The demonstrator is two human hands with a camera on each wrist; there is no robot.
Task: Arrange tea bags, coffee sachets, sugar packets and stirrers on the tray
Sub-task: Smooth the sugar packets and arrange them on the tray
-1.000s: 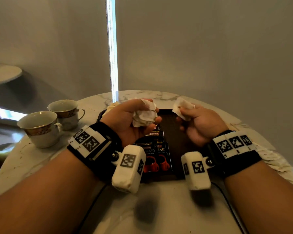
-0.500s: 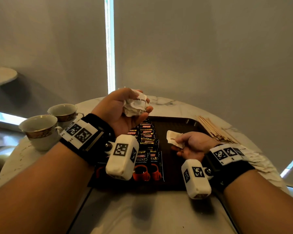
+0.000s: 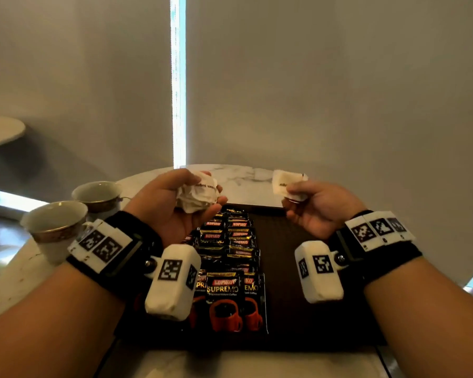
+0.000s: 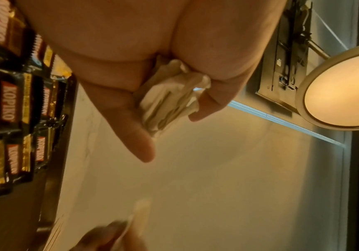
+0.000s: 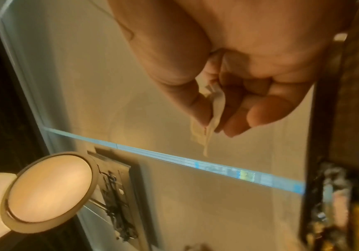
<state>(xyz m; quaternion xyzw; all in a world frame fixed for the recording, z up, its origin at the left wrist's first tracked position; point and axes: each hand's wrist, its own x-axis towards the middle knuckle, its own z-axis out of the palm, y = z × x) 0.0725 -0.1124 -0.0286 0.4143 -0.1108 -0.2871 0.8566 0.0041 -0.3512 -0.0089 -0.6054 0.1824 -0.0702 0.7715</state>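
Hands have risen from the tray since half a second ago. Our right hand (image 3: 316, 207), then low over the tray (image 3: 298, 317), now hovers above its far edge, thumb and fingers pinching one white packet (image 3: 286, 182). Our left hand (image 3: 175, 205) still cups a crumpled bunch of packets (image 3: 198, 195), fingers curled round it. We judge one packet has been peeled off for placing. Coffee sachets (image 3: 224, 268) lie in overlapping rows on the tray's left half; the right half looks bare. Whether the white packets are sugar or tea, we cannot tell. Stirrers are out of view now. Two cups (image 3: 74, 214) stand to the left.
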